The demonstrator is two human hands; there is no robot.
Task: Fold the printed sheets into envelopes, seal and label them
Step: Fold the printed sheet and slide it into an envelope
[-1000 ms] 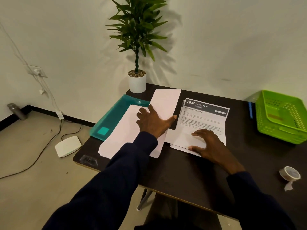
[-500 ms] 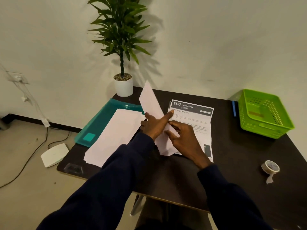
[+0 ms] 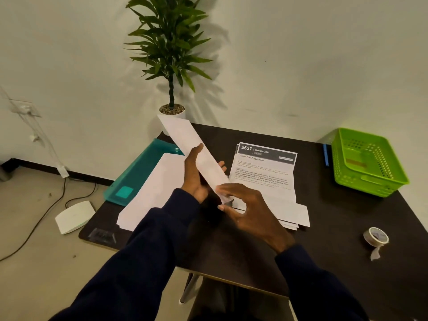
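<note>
Left hand (image 3: 194,177) gripped a white envelope (image 3: 185,135); right hand (image 3: 252,212) pinched its near end. Next, seemingly: opening it for the printed sheet (image 3: 264,172).

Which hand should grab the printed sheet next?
Probably right. The right hand sits just beside the printed sheet, only pinching the envelope at its near end; the left hand grips its middle, holding it up.

Both arms wear long, plain dark navy sleeves. Above the table (image 3: 335,228), the left sleeve (image 3: 143,258) and right sleeve (image 3: 312,286) end in soft cuffs; the left hand (image 3: 196,179) and right hand (image 3: 252,212) are bare.
</note>
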